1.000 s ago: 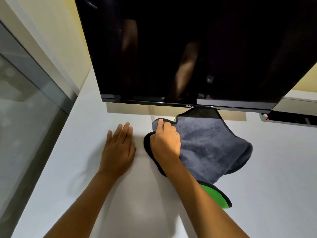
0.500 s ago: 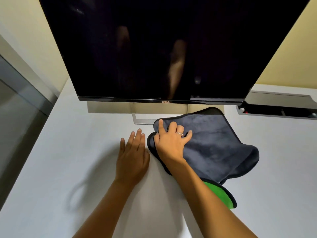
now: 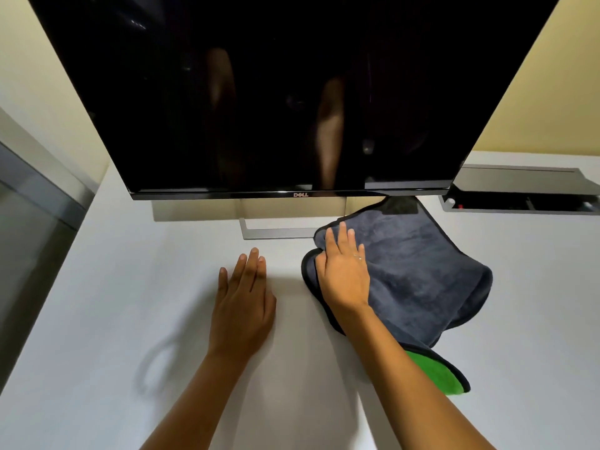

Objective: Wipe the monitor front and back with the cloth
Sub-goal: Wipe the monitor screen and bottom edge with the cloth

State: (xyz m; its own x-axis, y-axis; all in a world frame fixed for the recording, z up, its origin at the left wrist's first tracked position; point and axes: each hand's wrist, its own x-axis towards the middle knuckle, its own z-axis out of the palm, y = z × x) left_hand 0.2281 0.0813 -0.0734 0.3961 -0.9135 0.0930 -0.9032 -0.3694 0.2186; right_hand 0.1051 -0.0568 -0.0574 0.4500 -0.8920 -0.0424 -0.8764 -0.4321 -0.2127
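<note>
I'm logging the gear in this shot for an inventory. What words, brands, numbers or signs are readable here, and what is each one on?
"DELL": silver logo on the middle of the monitor's lower front edge, just above its stand.
Nothing else can be read. The cloth shows no label or print, and the tray-like device at right has small red and dark marks too tiny to make out.

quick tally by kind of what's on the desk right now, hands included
Hands: 2, left hand flat on the desk, right hand resting on the cloth
Monitors: 1, monitor, with its stand base on the desk
Cloths: 1, grey cloth, green underside showing
Cable trays: 1, cable tray, recessed, far right
Total: 5
</note>
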